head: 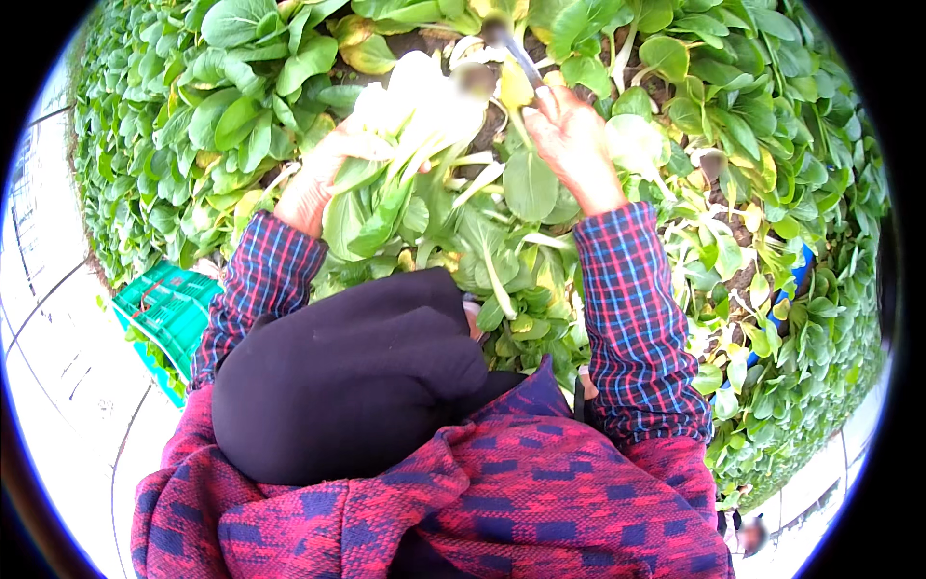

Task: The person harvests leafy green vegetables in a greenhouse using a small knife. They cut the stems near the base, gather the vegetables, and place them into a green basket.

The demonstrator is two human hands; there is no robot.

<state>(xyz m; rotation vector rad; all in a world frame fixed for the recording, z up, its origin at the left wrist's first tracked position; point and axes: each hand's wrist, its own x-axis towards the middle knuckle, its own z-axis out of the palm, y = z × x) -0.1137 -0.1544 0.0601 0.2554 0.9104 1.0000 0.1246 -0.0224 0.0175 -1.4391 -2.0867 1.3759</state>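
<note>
My left hand is closed around a cluster of leafy greens with pale stalks, their base end overexposed and partly blurred. To its right, my right hand grips the handle end of a knife, whose metal part points up and left among the plants; its tip is blurred. A yellow leaf is beside the knife, below its blade. Cut or loose green leaves and pale stalks lie on the soil between my forearms.
Dense rows of leafy plants stand at left and right. A green plastic crate with greens inside is at the lower left, beside pale paving. A blue object lies among plants at right. Another person is at the lower right.
</note>
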